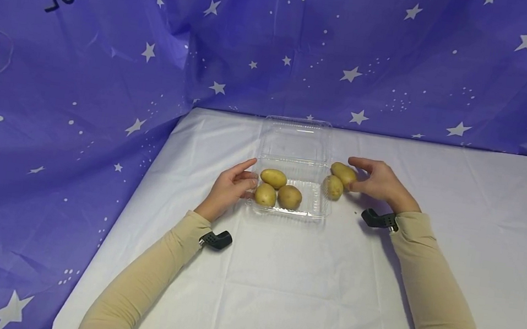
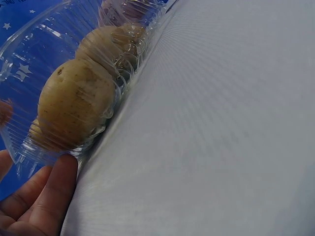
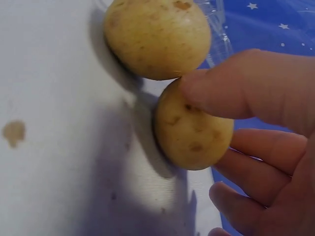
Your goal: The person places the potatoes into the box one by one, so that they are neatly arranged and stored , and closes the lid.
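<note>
A clear plastic clamshell box (image 1: 314,199) lies with its lid (image 1: 296,141) folded back. Inside are three potatoes: an oblong one (image 1: 274,178) behind, a rounded one (image 1: 265,195) at front left and a browner one (image 1: 290,197) beside it. My left hand (image 1: 232,187) touches the box's left side, fingers fairly straight; in the left wrist view its thumb (image 2: 61,179) is at the bottom corner. Right of the box, my right hand (image 1: 381,181) pinches a potato (image 3: 194,132) between thumb and fingers. Another potato (image 3: 157,37) lies against it, next to the box wall.
A white cloth (image 1: 287,290) covers the table. Purple sheeting with white stars (image 1: 350,73) hangs behind it and along the left. Small brown specks, one a larger spot (image 3: 14,132), show on the cloth near my right hand.
</note>
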Demonstrator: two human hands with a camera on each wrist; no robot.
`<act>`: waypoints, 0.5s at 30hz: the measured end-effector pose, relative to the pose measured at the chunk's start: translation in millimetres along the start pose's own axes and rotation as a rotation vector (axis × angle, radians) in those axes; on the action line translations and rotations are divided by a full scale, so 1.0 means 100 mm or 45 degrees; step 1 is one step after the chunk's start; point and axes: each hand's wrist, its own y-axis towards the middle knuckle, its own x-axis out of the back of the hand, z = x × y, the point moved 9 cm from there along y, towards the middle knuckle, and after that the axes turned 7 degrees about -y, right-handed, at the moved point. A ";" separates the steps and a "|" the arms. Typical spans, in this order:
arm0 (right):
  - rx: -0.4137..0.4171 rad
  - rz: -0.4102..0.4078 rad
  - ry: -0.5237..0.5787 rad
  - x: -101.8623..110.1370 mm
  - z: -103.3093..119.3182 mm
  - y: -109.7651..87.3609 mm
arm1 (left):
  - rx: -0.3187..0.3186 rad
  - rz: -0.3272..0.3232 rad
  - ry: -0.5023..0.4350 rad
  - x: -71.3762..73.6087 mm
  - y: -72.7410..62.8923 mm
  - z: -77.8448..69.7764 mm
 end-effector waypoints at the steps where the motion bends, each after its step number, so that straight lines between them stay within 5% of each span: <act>1: -0.004 0.002 -0.002 -0.01 -0.01 0.00 | 0.000 -0.001 0.000 0.00 0.00 0.00; 15: -0.006 0.012 -0.063 -0.14 -0.10 0.06 | -0.020 0.003 -0.009 -0.01 0.00 0.00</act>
